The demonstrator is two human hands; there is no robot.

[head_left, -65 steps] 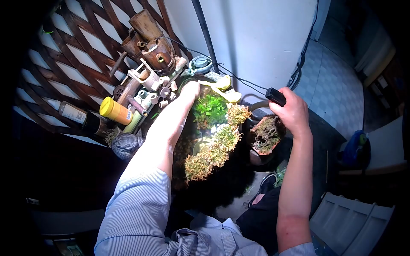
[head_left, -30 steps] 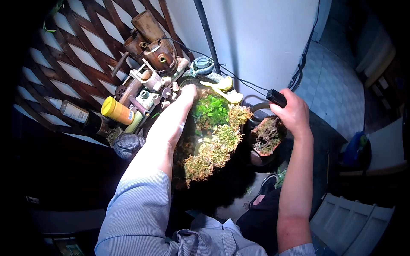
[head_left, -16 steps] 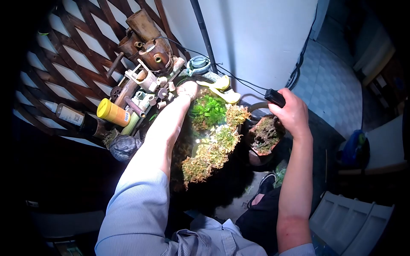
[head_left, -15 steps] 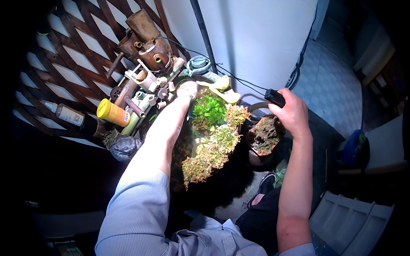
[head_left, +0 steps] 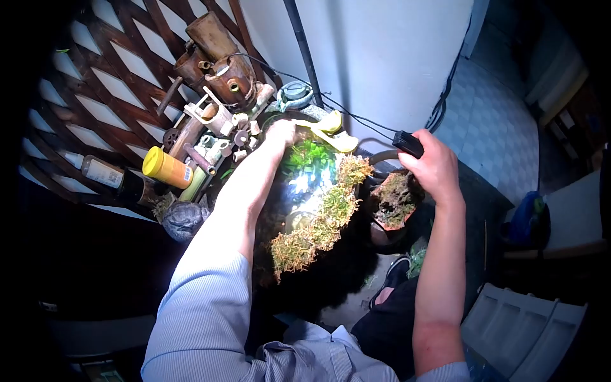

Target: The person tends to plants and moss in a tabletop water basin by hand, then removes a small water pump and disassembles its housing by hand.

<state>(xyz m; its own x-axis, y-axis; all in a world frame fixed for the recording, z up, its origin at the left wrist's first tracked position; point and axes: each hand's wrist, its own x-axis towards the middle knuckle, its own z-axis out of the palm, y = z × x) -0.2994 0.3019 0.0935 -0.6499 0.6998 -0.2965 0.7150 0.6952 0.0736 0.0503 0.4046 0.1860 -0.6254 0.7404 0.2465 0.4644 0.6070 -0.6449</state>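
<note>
My left hand [head_left: 280, 132] reaches into the upper left part of a planted water basin, its fingers hidden at or below the surface. Beside it are green leafy plants [head_left: 310, 156] under the water and a yellow-green scoop-like piece [head_left: 330, 122] on the rim. A band of yellowish moss [head_left: 318, 228] runs along the basin's right and lower edge. On the right, my right hand [head_left: 434, 164] is closed around a small black object [head_left: 408, 144], above a pot of mossy rock [head_left: 394, 200].
Brown bamboo cups [head_left: 230, 83], a yellow jar [head_left: 167, 167], a dark bottle [head_left: 130, 184] and a grey stone figure [head_left: 184, 219] stand on the left by a wooden lattice. A black pole [head_left: 301, 48] and cables [head_left: 445, 95] run along the wall. A grey plastic piece [head_left: 523, 331] lies lower right.
A bright, rippled glare has appeared on the water below the green plants. My left hand has shifted slightly within the basin's upper left part. My right hand keeps its hold on the black object.
</note>
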